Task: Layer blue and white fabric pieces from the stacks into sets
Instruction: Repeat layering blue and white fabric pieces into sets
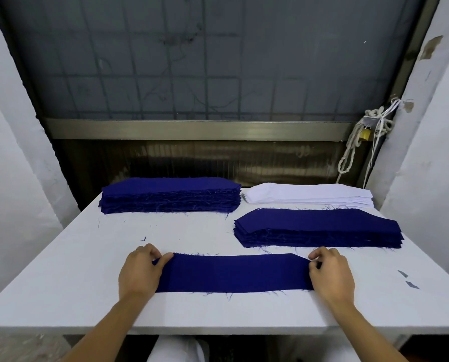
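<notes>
A long dark blue fabric piece (233, 273) lies flat near the front edge of the white table (61, 283). My left hand (139, 270) pinches its left end and my right hand (330, 273) pinches its right end. A thick stack of blue pieces (169, 195) sits at the back left. At the back right lies a stack of white pieces (309, 195), and just in front of it a second blue stack (318, 228).
Loose blue threads and small scraps (411, 283) dot the table. A dark window with a metal sill (192, 129) closes the back. White walls flank both sides. A rope with a padlock (364, 134) hangs at the right.
</notes>
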